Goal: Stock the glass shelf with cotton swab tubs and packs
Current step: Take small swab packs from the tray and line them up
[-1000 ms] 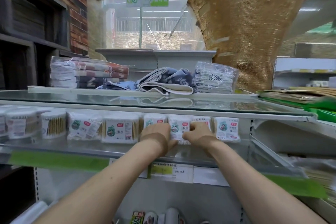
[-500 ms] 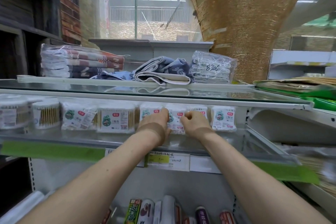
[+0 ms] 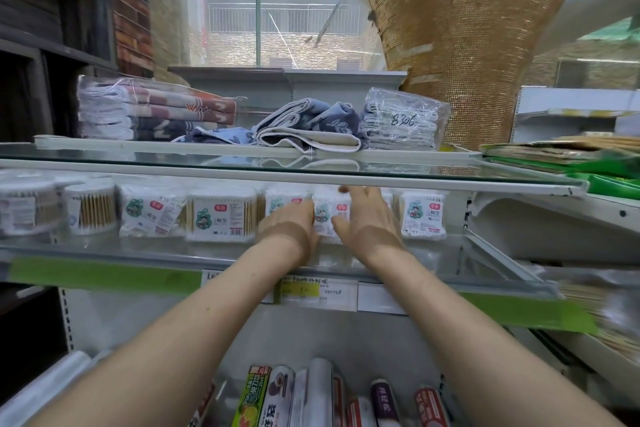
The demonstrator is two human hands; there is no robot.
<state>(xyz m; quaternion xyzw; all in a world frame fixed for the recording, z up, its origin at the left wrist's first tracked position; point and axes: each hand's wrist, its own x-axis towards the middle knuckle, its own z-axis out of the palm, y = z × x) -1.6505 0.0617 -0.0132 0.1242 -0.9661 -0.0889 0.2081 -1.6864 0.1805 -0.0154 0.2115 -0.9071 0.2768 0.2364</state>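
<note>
Reaches with both bare arms into the glass shelf [image 3: 104, 250], under the upper pane. Sets the left hand [image 3: 289, 224] against the left edge of a cotton swab pack [image 3: 329, 215] that stands upright mid-row on the shelf; hides the fingers behind the back of the hand, so cannot tell whether curled or straight. Spreads the right hand [image 3: 369, 218] open just right of that same pack, fingers straight and pointing up toward the pane, thumb angled toward the pack's lower corner. Faces a full row along the shelf: round tubs [image 3: 90, 208] of wooden-stick swabs at far left, then a soft bagged pack [image 3: 149, 215], a boxy pack [image 3: 221, 215], and one more pack [image 3: 422, 215] upright beyond the right hand. Looks past folded towels [image 3: 156, 111] on the pane above, a yellow price label [image 3: 301, 290] on the shelf edge, and rolls [image 3: 311, 395] lying on the level below.
</note>
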